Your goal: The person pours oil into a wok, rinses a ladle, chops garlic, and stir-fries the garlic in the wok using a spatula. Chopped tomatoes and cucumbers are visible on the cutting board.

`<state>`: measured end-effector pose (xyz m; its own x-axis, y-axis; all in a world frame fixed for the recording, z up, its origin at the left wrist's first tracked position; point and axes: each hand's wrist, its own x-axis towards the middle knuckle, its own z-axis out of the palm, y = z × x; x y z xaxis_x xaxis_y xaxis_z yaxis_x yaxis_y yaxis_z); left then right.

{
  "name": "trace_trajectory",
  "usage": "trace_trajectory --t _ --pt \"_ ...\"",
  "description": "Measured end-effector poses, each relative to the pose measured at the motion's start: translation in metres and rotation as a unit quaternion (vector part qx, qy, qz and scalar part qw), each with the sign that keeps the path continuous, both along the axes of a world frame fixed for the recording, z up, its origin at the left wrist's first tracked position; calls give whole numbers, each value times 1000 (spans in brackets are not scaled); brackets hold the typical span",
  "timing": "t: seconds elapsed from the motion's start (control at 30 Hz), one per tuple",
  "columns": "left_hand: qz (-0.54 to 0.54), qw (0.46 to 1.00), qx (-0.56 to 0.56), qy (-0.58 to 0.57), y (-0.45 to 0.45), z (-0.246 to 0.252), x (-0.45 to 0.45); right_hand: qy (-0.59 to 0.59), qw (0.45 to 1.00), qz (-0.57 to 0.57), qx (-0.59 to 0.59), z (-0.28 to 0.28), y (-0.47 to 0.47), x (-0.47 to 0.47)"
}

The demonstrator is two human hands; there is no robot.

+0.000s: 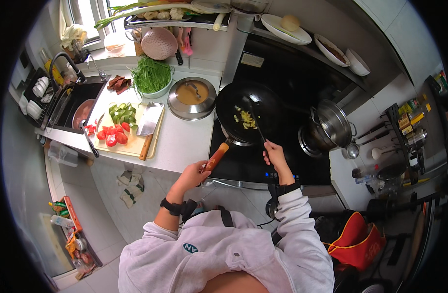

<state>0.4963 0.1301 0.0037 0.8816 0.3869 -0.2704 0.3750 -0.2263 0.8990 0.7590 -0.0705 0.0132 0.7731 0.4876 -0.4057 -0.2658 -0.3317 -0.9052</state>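
Note:
A black wok (227,106) sits on the left burner of the black hob (282,161), tilted slightly. My left hand (191,176) grips its orange-brown wooden handle (216,157). In my right hand (275,155) is the handle of a black spatula (259,126), whose head reaches into the wok. Chopped yellow and pale green pieces (246,120) lie in the wok beside the spatula. Left of the hob, a cleaver (149,122) rests on a cutting board (136,148) with cut tomatoes (116,136) and green vegetable slices (122,113).
A round steel lid (191,114), a bowl of long greens (150,78) and reddish-brown pieces (119,85) stand on the left counter by the sink (99,88). A steel pot (333,122) occupies the right burner. Dishes, including a white oval plate (301,36), line a shelf above.

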Motion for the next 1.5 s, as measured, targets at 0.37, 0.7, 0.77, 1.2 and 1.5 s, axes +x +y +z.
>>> trace_trajectory --t 0.37,0.7,0.77,1.2,1.5 --pt "2 999 -46 -18 1 2 -1 -360 865 162 -309 113 -79 -38" --pt "3 1000 -16 -19 0 4 -1 -315 928 58 -189 49 -59 -16" --pt "0 1000 -7 -24 0 3 -2 -213 968 -3 -130 34 -59 -12" --pt "8 1000 -16 -16 -1 -1 -1 85 989 -47 110 12 -32 -12" --pt "14 1000 -12 -10 0 -6 -2 -361 900 106 -219 21 -29 -18"
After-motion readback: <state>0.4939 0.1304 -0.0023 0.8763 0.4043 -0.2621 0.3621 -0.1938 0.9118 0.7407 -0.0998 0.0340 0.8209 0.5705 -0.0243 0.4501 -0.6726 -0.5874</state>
